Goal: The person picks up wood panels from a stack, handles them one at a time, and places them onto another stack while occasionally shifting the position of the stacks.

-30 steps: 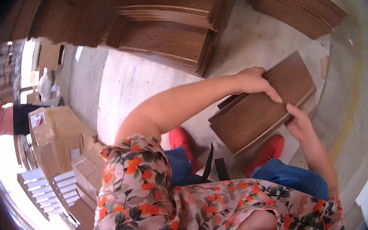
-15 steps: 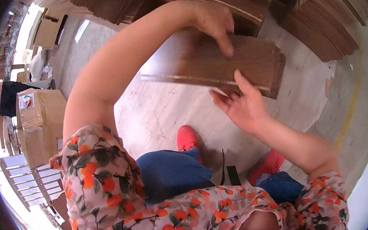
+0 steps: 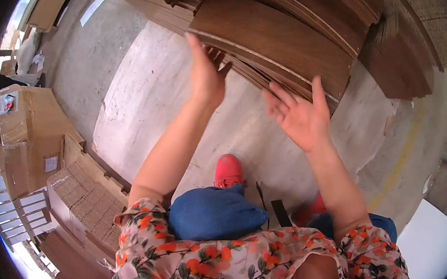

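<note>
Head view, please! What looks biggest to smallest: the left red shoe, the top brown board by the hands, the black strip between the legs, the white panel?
1. Top brown board
2. White panel, cut off by the rim
3. Left red shoe
4. Black strip

Nearness may fool us about real sizes.

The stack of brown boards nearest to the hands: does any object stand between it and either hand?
Nothing visible does. The left hand is at the left end of the near side of the stack of brown boards, the right hand toward its right end. Whether the fingertips touch it is unclear.
</note>
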Demonstrator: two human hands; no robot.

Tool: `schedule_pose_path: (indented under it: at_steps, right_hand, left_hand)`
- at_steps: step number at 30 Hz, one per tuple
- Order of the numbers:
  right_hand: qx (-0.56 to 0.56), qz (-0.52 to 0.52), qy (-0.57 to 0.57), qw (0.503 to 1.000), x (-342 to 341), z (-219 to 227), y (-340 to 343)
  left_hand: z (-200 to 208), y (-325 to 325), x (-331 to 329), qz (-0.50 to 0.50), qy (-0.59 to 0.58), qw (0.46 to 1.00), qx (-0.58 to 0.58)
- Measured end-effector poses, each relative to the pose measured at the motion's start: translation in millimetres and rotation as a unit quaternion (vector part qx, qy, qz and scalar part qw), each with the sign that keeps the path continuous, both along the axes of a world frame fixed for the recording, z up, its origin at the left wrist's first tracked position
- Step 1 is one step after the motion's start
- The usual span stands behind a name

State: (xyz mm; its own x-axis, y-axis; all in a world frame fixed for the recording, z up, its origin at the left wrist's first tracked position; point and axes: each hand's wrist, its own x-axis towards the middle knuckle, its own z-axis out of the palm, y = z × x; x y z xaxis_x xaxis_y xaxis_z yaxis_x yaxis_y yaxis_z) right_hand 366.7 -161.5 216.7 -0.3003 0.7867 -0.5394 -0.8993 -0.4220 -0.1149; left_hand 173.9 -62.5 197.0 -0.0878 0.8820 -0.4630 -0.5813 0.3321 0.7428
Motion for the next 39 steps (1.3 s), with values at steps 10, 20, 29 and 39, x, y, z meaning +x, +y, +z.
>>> schedule_pose_path:
  at_steps: [10,20,29,39]
  right_hand:
    - [-0.073,-0.129,-0.254,0.956,126.8,-42.3,-52.4]
    - [-0.042,-0.126,-0.325,0.936,37.4,13.3,39.9]
    - [-0.045,-0.168,-0.352,0.92,50.0,-9.8,24.5]
    - [-0.113,0.246,-0.561,0.782,187.8,10.1,-3.7]
  left_hand:
    - [-1.8,7.8,18.7,0.058,0.019,0.997,0.035]
    - [-39.2,43.7,43.3,0.133,0.198,0.97,0.051]
    - [-54.7,10.6,73.8,0.113,0.308,0.926,0.188]
    - [-56.8,-31.8,33.2,0.099,0.317,0.91,0.25]
